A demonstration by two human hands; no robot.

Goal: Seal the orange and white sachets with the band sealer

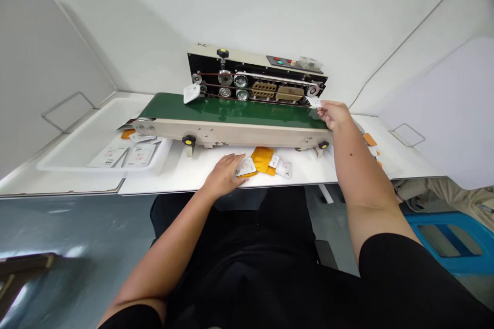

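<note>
At the feed end of the band sealing machine (258, 79), my right hand (334, 114) pinches a small white packet (314, 102) by its edge. The packet's far side meets the machine's rollers. My left hand (226, 175) is at the table's front edge, fingers and thumb curved around a white printed packet (246, 166) with orange showing beneath it. Right beside it lie orange packets (263, 158) and another white packet (284, 167). At the left end of the green conveyor belt (170, 106), a white packet (192, 93) stands tilted against the machine.
On the left a white plastic bin (50, 160) holds several white and orange packets. More orange pieces (369, 139) lie on the table past my right arm. A blue stool (451, 241) and part of another person are at the lower right.
</note>
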